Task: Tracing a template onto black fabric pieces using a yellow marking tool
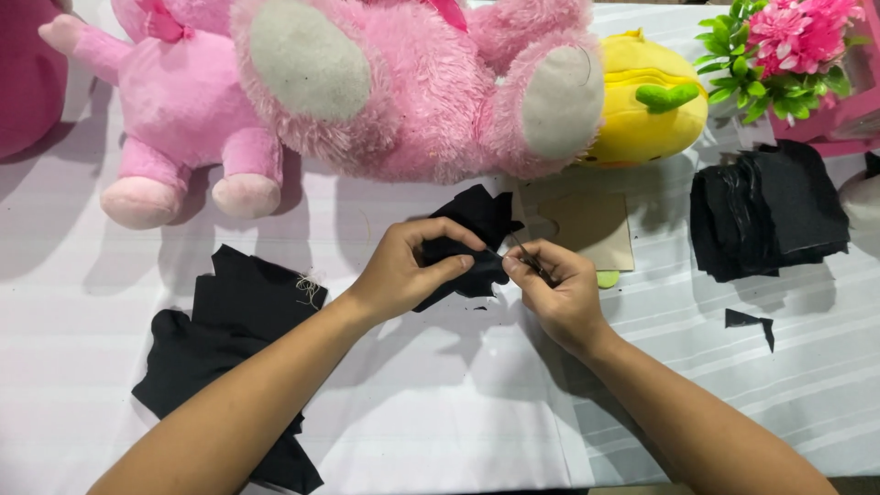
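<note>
Two plush toys, a fluffy pink teddy bear (412, 82) and a yellow plush (646, 101), lie along our white striped tablecloth (440, 394). At its middle we hold a crumpled black fabric piece (467, 243), our left hand (408, 270) gripping it while our right hand (555, 284) pinches its edge.

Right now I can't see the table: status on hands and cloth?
Left hand pinching black cloth. Right hand pinched at its edge, maybe a needle. Nothing in the way.
</note>
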